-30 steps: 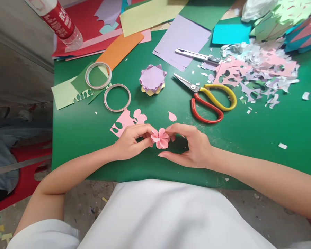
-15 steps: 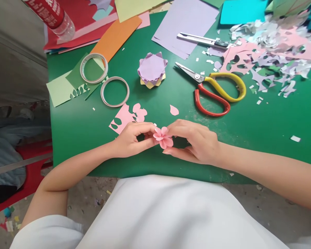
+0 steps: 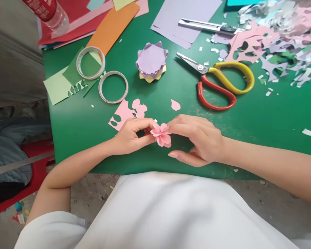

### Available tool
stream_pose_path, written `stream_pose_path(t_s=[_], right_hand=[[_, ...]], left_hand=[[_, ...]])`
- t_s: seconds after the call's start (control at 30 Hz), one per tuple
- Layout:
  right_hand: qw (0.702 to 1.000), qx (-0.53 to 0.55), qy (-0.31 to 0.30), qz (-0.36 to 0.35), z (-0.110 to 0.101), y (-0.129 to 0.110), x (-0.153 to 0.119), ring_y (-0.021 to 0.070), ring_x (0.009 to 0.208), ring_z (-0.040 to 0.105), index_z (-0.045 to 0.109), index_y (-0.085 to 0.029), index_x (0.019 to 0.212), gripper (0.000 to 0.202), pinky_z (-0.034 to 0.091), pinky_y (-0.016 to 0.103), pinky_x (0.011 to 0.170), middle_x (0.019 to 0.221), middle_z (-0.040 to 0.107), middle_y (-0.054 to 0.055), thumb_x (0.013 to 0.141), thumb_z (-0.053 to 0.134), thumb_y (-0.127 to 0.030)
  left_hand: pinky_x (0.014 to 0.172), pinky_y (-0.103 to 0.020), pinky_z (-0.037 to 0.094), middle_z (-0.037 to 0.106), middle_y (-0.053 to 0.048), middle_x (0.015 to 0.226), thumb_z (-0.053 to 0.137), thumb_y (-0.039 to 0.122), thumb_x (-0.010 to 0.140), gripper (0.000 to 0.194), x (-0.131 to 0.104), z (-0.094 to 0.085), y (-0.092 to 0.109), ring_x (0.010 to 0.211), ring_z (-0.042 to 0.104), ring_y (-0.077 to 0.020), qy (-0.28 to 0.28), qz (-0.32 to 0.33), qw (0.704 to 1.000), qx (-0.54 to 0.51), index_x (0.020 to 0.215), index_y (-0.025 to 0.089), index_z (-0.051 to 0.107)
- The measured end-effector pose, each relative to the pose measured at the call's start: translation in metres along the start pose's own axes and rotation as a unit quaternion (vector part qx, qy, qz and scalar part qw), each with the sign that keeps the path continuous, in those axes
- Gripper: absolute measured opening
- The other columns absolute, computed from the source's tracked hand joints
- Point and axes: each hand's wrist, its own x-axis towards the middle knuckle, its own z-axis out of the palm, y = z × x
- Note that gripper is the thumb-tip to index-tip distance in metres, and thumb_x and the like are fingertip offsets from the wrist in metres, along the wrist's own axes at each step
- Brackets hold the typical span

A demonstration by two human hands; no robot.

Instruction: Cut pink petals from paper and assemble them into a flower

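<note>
Pink paper flower (image 3: pixel 162 136) sits between the pinching finger and thumb of the left hand (image 3: pixel 131 137). The right hand (image 3: pixel 203 140) touches a petal (image 3: pixel 164 127), thumb spread away. It looks like petal fixing; the next touch needs softness.

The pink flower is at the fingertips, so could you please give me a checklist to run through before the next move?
1. Pink flower pinched by the left hand: ok.
2. Right hand closed on the flower: not ok, its thumb is well apart from it.
3. Underside of the flower intact: cannot tell, hidden from view.
4. Loose petal uncovered on the table: ok.
5. Scissors apart from both hands: ok.
</note>
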Motion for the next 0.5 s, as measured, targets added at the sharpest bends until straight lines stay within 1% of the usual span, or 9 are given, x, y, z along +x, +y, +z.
stream_pose_path(t_s=[0.1, 0.2, 0.27, 0.37, 0.43, 0.5], right_hand=[[1.0, -0.024, 0.004, -0.002, -0.0017, 0.0009, -0.001, 0.0186, 0.076, 0.067, 0.049, -0.027, 0.128, 0.029, 0.058, 0.033, 0.067, 0.093, 0.069, 0.005, 0.099, 0.047, -0.024], [0.997, -0.076, 0.004, -0.017, -0.0044, 0.0024, -0.002, 0.017, 0.067, 0.063, 0.055, -0.03, 0.118, 0.025, 0.053, 0.033, 0.06, 0.089, 0.068, 0.003, 0.098, 0.045, -0.019], [0.993, -0.118, 0.001, -0.027, -0.0064, 0.003, -0.001, 0.0156, 0.062, 0.058, 0.059, -0.031, 0.11, 0.022, 0.05, 0.032, 0.056, 0.085, 0.066, 0.002, 0.097, 0.046, -0.019], [0.985, -0.164, 0.013, -0.051, -0.0086, 0.0024, 0.0028, 0.0141, 0.061, 0.054, 0.061, -0.03, 0.099, 0.013, 0.051, 0.03, 0.056, 0.081, 0.064, 0.001, 0.097, 0.052, -0.021], [0.981, -0.179, 0.031, -0.071, -0.0092, 0.0016, 0.0053, 0.0144, 0.063, 0.054, 0.06, -0.028, 0.096, 0.008, 0.053, 0.03, 0.058, 0.081, 0.064, 0.001, 0.096, 0.057, -0.02], [0.979, -0.185, 0.036, -0.074, -0.0092, 0.001, 0.0064, 0.0153, 0.066, 0.056, 0.06, -0.027, 0.095, 0.007, 0.055, 0.031, 0.06, 0.083, 0.065, 0.002, 0.095, 0.06, -0.02]], left_hand=[[0.063, -0.022, 0.055, 0.074, -0.003, 0.075, 0.06, 0.03, 0.098, 0.021, 0.0002, -0.0009, -0.0002, 0.067, 0.07, -0.0114, -0.006, 0.005, 1.0, 0.001, 0.081, 0.018, 0.06], [0.061, -0.021, 0.051, 0.073, -0.002, 0.074, 0.057, 0.026, 0.099, 0.019, 0.0005, -0.0021, -0.0005, 0.065, 0.067, -0.0104, -0.024, 0.018, 0.999, 0.032, 0.081, 0.018, 0.059], [0.06, -0.021, 0.049, 0.072, 0.0, 0.073, 0.055, 0.023, 0.099, 0.019, 0.0005, -0.0029, -0.0003, 0.063, 0.066, -0.0098, -0.041, 0.022, 0.997, 0.062, 0.081, 0.019, 0.059], [0.062, -0.021, 0.048, 0.074, 0.001, 0.075, 0.052, 0.02, 0.1, 0.018, 0.0, -0.0036, -0.0004, 0.063, 0.065, -0.0093, -0.059, 0.032, 0.993, 0.094, 0.083, 0.019, 0.06], [0.064, -0.021, 0.048, 0.073, 0.001, 0.075, 0.053, 0.018, 0.099, 0.016, -0.0004, -0.0035, -0.0014, 0.064, 0.064, -0.0096, -0.059, 0.045, 0.991, 0.114, 0.086, 0.019, 0.061], [0.062, -0.021, 0.048, 0.072, 0.001, 0.072, 0.054, 0.018, 0.098, 0.015, -0.0006, -0.0027, -0.0029, 0.063, 0.063, -0.0096, -0.046, 0.064, 0.987, 0.139, 0.087, 0.019, 0.063]])
